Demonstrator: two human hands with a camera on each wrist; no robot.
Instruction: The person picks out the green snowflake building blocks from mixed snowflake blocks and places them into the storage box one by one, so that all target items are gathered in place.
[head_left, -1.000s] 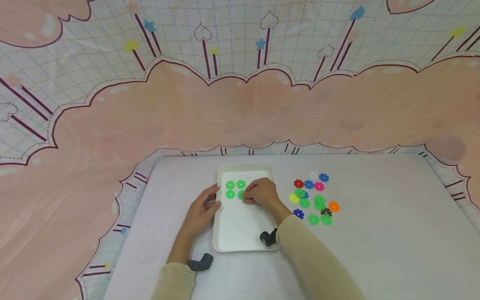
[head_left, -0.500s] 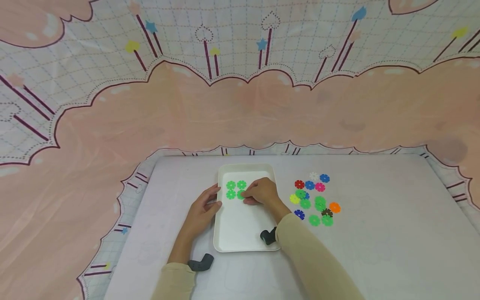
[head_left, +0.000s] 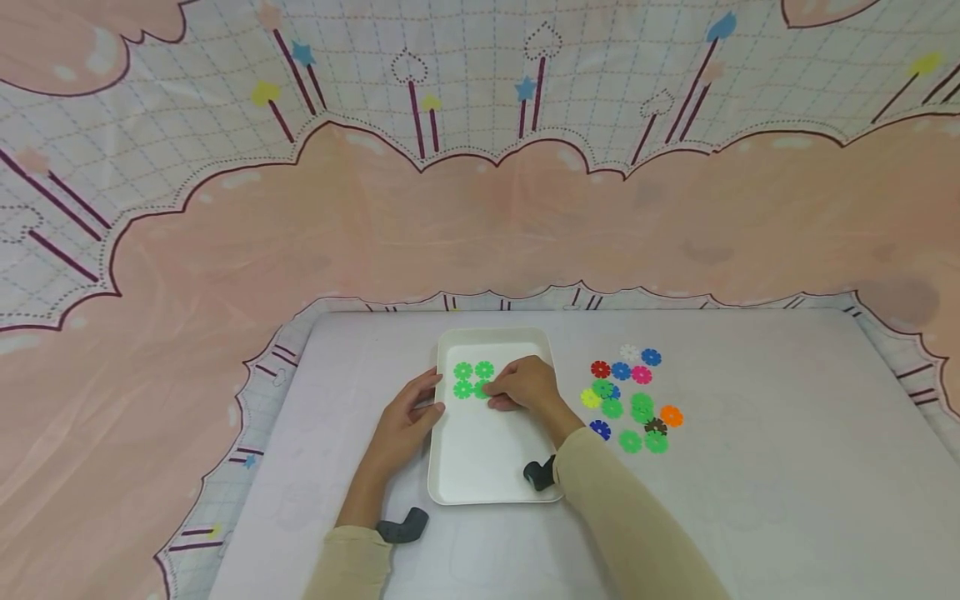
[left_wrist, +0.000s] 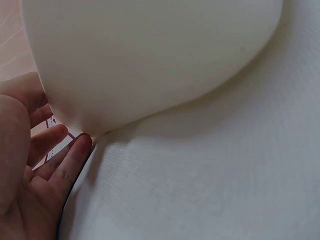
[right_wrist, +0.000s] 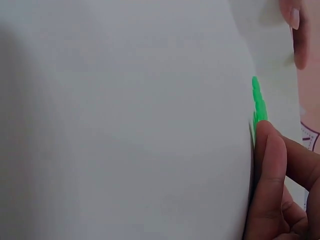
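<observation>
4 green discs [head_left: 463, 370] are being contained in the far half of the tray [head_left: 480, 467], its left rim being touched by the left hand [head_left: 405, 421], fingers apart. The near-right disc [head_left: 480, 389], presumably light, stiff and best gripped edgewise, is being pinched by the right hand [head_left: 527, 385].

Indoor spot, looks like a makeshift filming corner; home, studio or lab, can't tell. Main clue: printed sheet [head_left: 480, 225] filling the background behind the desk [head_left: 787, 467] and showing along its left and right sides too. Print is party-like: pink scalloped shapes like frosting, pale checked grid, candle-like sticks with stars, dots and flame shapes on top. Creases and slight sheen on it, material unclear. Desk surface pale and plain, fine weave visible in left wrist view. Dark devices [head_left: 402, 526] at both wrists fit a recording setup.
</observation>
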